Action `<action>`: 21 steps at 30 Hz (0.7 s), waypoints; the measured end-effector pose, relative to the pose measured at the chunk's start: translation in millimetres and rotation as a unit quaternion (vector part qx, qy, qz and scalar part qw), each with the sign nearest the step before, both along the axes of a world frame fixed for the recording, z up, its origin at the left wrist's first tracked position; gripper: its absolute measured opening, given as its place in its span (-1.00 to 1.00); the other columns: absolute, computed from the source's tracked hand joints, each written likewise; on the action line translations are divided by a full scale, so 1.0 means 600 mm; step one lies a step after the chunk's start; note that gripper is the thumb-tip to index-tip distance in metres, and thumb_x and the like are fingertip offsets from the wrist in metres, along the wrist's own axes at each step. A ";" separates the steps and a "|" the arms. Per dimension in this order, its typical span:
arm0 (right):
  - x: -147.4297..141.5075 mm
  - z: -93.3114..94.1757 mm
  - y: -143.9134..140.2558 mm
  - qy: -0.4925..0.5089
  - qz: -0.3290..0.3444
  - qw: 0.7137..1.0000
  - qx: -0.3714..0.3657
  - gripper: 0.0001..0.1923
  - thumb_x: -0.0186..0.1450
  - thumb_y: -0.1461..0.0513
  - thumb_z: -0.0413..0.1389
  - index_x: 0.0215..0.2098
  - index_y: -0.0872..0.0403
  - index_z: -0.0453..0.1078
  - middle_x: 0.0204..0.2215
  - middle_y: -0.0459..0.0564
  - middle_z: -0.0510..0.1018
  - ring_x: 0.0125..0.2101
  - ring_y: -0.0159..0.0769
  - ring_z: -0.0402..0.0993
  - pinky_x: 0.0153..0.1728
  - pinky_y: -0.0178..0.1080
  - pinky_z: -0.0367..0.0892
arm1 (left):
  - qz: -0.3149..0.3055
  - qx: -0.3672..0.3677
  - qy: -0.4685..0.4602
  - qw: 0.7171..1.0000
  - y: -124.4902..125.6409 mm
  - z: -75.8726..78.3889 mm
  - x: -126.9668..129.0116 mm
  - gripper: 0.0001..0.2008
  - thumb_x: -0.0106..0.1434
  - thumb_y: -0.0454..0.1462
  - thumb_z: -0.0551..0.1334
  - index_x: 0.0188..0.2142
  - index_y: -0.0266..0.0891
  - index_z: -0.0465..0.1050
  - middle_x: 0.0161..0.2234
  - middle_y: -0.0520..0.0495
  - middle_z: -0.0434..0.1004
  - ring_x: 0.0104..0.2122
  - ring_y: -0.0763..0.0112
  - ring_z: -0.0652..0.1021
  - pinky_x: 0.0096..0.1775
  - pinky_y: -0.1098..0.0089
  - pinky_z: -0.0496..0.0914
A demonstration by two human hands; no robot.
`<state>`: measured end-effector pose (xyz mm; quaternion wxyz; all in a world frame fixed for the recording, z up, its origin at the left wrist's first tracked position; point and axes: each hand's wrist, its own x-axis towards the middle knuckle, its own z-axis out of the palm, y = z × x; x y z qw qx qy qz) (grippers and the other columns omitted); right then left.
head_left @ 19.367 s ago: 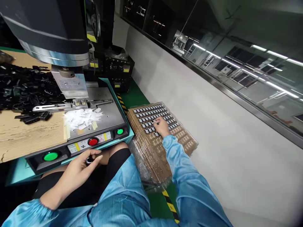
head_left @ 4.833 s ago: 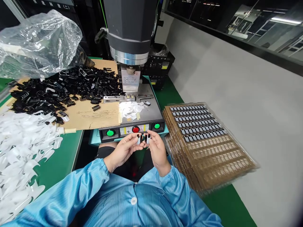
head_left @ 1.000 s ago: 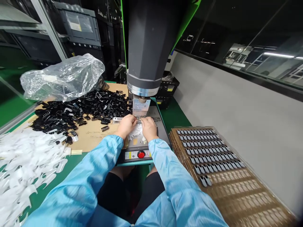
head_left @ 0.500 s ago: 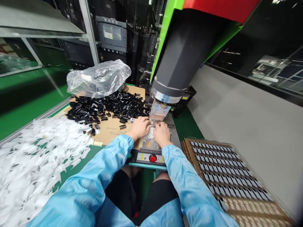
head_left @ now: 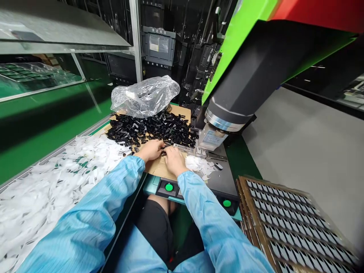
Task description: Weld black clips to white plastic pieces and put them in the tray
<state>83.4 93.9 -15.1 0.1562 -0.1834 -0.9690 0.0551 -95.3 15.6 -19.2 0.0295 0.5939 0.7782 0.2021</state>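
Both hands have slid left off the welder's steel plate onto the corrugated cardboard sheet (head_left: 156, 169) on the desk. Left hand (head_left: 150, 149) and right hand (head_left: 174, 159) meet at the edge of the glossy black clip pile (head_left: 153, 129); whether either grip has closed on a clip, I cannot tell.

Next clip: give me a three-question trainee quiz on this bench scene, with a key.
1. True or false: both hands are at the near edge of the black parts.
2. What lies left of the cardboard? A) white pieces B) brown trays C) a red button
3. Fill in: the clear bag sits behind the ____ parts.

Key: 1 true; 2 A, the white pieces; 3 black.
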 end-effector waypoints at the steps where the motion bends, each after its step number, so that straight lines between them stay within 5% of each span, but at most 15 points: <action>1: -0.004 -0.002 -0.001 -0.008 -0.006 1.000 0.011 -0.77 0.49 0.23 0.09 0.09 0.02 0.44 0.05 0.13 0.54 0.08 -0.01 0.34 0.10 -0.01 0.32 | -0.002 0.000 0.000 1.000 -0.003 0.000 0.001 -0.78 0.33 -0.30 0.26 -0.04 -0.15 0.57 -0.10 -0.15 0.62 -0.03 0.14 0.59 0.03 0.26 0.44; 12: 0.025 -0.006 -0.003 -0.027 -0.055 0.998 -0.002 -0.76 0.44 0.22 0.16 0.07 0.05 0.40 0.05 0.18 0.52 0.07 0.02 0.33 0.08 -0.02 0.29 | 0.026 0.008 -0.006 1.000 -0.014 -0.003 0.030 -0.80 0.38 -0.25 0.26 -0.02 -0.19 0.49 -0.16 -0.19 0.64 -0.11 0.10 0.61 -0.06 0.24 0.42; 21: 0.067 -0.006 0.002 -0.004 -0.032 0.999 -0.037 -0.87 0.42 0.29 0.19 -0.08 0.03 0.38 -0.02 0.08 0.53 -0.02 -0.10 0.37 0.01 -0.10 0.26 | -0.001 -0.001 -0.002 1.000 -0.051 0.026 0.038 -0.70 0.39 -0.25 0.25 0.09 -0.19 0.40 -0.10 -0.18 0.63 -0.14 0.14 0.62 -0.14 0.27 0.42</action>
